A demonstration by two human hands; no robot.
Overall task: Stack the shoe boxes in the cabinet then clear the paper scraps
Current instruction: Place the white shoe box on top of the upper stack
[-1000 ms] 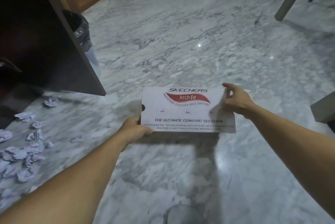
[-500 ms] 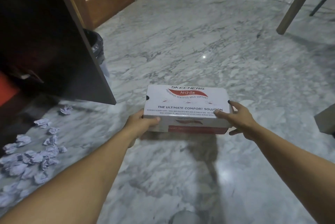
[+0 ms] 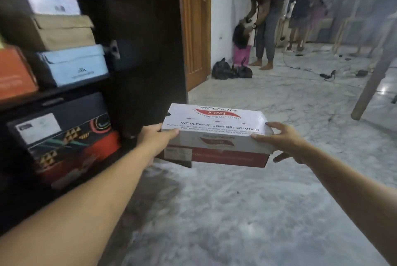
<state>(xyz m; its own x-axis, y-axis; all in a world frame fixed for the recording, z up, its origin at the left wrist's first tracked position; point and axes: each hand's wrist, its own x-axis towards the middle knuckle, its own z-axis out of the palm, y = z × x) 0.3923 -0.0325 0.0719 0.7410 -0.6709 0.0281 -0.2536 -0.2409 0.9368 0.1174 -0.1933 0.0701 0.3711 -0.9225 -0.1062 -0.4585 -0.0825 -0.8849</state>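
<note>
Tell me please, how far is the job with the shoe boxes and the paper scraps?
Done: several boxes already sit stacked in the cabinet, among them a light blue box and a patterned box. In hand: the left hand and right hand hold the white box by its ends, outside the cabinet. Left: placing this box, then the scraps, which are not in view now.

You see dim, cool indoor light; the cabinet [image 3: 137,40] interior sinks into deep shadow. Motion blur smears the far people [image 3: 266,18], glare glints off the floor [image 3: 236,212], and wide-angle distortion bends the edges.
</note>
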